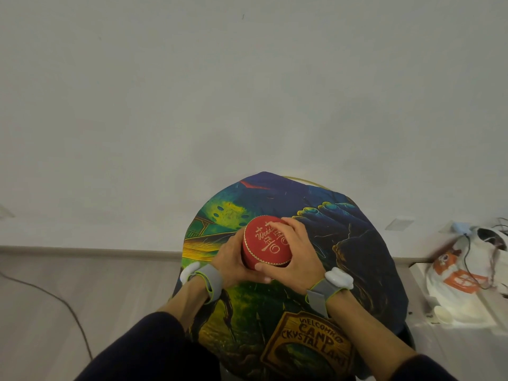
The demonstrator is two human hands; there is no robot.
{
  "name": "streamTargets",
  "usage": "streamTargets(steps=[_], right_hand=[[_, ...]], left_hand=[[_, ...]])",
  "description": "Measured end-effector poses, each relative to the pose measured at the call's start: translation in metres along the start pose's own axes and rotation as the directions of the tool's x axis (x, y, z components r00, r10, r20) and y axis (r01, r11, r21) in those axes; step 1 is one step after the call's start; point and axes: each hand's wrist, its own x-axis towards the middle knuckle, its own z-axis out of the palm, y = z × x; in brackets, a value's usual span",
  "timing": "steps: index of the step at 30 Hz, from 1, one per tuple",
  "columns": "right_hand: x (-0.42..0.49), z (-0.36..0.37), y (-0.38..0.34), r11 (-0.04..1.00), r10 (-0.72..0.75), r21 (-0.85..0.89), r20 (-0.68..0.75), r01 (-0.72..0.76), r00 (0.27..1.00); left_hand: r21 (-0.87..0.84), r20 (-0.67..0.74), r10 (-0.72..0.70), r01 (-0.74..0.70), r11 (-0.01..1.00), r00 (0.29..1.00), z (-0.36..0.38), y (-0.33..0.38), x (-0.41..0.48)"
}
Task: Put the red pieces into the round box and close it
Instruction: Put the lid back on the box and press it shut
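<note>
A round red box with gold lettering and a beaded gold rim sits with its lid on, over the middle of a small round table covered by a colourful printed cloth. My left hand wraps the box's left and lower side. My right hand holds its right side, fingers curled over the lid's far edge and thumb on the near wall. No loose red pieces are in view. Both wrists wear grey straps with white trackers.
A white wall fills the upper view. To the right, a white surface carries an orange-and-white figure with cables. A dark cable runs over the grey floor at the left.
</note>
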Motion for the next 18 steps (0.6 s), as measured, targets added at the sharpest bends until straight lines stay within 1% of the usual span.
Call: streamTargets(steps=[8,18], right_hand=[[0.0045,0.0038,0.0040,1.000,-0.031,-0.004,0.014,0.031,0.999],[0.0055,0.0071,0.0059,0.998,-0.002,-0.057,0.031,0.003,1.000]], left_hand=[[0.000,-0.010,0.025,-0.025,1.000,1.000,0.0025,-0.0048,0.0048],[-0.034,-0.001,0.074,-0.074,0.997,0.997,0.0030,-0.0100,0.0071]])
